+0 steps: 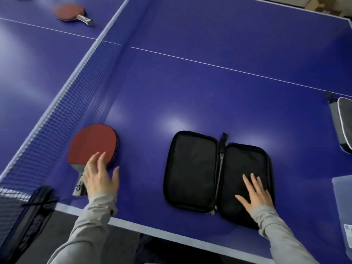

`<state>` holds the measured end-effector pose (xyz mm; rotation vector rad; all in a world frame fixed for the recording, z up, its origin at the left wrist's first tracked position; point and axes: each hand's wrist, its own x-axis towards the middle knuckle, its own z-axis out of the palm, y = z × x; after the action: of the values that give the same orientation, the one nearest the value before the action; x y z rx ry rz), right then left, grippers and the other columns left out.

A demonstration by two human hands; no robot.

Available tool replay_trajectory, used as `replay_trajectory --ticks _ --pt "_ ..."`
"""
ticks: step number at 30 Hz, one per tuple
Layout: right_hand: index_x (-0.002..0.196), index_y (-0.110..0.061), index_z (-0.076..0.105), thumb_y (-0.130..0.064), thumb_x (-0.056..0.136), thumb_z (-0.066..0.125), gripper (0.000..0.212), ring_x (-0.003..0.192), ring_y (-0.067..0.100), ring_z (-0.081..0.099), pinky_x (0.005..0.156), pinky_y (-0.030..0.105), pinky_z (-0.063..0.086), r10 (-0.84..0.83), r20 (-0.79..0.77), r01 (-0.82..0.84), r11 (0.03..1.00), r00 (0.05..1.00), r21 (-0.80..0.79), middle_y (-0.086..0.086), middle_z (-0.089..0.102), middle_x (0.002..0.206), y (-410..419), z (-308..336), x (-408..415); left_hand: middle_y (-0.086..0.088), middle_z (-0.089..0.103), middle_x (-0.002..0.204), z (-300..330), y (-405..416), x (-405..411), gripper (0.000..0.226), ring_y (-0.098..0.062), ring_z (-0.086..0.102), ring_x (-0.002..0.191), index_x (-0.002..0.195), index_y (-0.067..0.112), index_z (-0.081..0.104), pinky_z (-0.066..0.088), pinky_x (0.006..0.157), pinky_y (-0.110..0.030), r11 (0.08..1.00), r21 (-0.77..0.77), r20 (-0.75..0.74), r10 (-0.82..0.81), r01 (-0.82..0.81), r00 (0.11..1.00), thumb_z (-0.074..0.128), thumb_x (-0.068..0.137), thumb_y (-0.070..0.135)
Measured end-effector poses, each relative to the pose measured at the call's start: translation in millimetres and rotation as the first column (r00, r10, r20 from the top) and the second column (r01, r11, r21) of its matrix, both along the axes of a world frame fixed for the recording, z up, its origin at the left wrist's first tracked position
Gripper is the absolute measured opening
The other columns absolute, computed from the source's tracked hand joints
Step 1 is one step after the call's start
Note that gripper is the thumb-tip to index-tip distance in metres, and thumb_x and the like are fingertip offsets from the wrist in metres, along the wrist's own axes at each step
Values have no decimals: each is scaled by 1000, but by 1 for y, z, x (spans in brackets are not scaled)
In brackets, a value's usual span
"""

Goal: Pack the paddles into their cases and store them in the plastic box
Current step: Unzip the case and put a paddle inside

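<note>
A black paddle case point(192, 170) lies unzipped and spread flat on the blue table, both halves empty. My right hand point(254, 193) rests flat on its right half, fingers apart. Left of the case, beside the net, a red paddle point(93, 142) lies with its handle toward me. My left hand point(101, 176) hovers over the handle and lower blade with fingers spread, holding nothing. A second red paddle point(71, 13) lies far away across the net. A grey case point(342, 124) sits at the right edge. The clear plastic box point(342, 202) shows at the lower right.
The net point(76, 88) runs diagonally along the left, with its black post clamp point(28, 206) at the near edge. The table's point(190, 82) near edge is just below the black case. Cardboard boxes point(323, 6) stand beyond the far corner.
</note>
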<state>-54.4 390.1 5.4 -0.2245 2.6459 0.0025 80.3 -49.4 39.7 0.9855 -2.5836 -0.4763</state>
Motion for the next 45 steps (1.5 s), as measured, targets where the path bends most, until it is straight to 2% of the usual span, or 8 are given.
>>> replay_trajectory --ticks 2,6,9,12,19,27,34,45 --pt "148 -30 6 -52 88 50 78 146 20 -3 113 45 23 -52 9 52 999 999 0 0 -2 159 -5 1 3 -22 43 135 -6 -34 26 74 -44 41 122 133 3 43 36 93 -58 987 32 63 157 -159 986 80 70 20" --pt "148 -27 8 -45 89 52 76 146 22 -2 112 45 26 -128 28 128 992 991 3 2 -1 159 -17 5 4 -25 38 136 -21 -65 48 100 -44 37 124 139 2 32 33 96 -60 929 168 262 281 -330 923 86 60 30" --pt "148 -25 11 -40 89 55 75 146 22 0 108 43 34 -156 33 156 988 987 -3 4 2 159 -23 9 3 -26 43 129 -30 -72 49 84 -44 38 121 132 1 39 35 96 -57 893 241 403 264 -380 876 81 67 33" --pt "148 -23 13 -36 88 58 75 146 22 0 107 41 34 -190 45 192 981 981 -29 3 3 158 -26 12 2 -24 49 120 -34 -77 43 57 -42 41 115 118 -1 52 38 93 -52 899 260 444 211 -351 871 74 74 28" --pt "147 -22 16 -32 87 61 75 146 22 -1 111 42 26 -235 70 239 969 969 -57 4 3 158 -30 14 0 -29 52 112 -41 -84 35 53 -44 49 108 111 -7 50 38 92 -48 845 378 417 210 -379 884 75 72 19" --pt "148 -25 12 -39 88 57 75 146 21 0 102 39 40 -196 23 196 980 980 -18 3 3 158 -28 11 3 -23 57 99 -24 -59 26 42 -44 55 97 102 -3 55 41 84 -46 826 375 350 294 -421 889 74 74 21" --pt "148 -27 9 -45 89 52 75 146 20 1 100 35 42 -148 -10 148 988 989 30 2 1 159 -26 11 5 -10 57 82 -1 8 -8 26 -27 51 74 82 9 54 38 71 -35 832 472 130 262 -291 956 72 74 26" --pt "148 -31 3 -50 91 45 74 146 18 -5 111 39 27 -114 -7 114 993 993 -25 -1 -6 159 -15 9 10 -4 57 85 18 161 -65 29 -18 49 74 88 8 54 34 71 -27 814 575 25 84 -83 996 74 72 22"
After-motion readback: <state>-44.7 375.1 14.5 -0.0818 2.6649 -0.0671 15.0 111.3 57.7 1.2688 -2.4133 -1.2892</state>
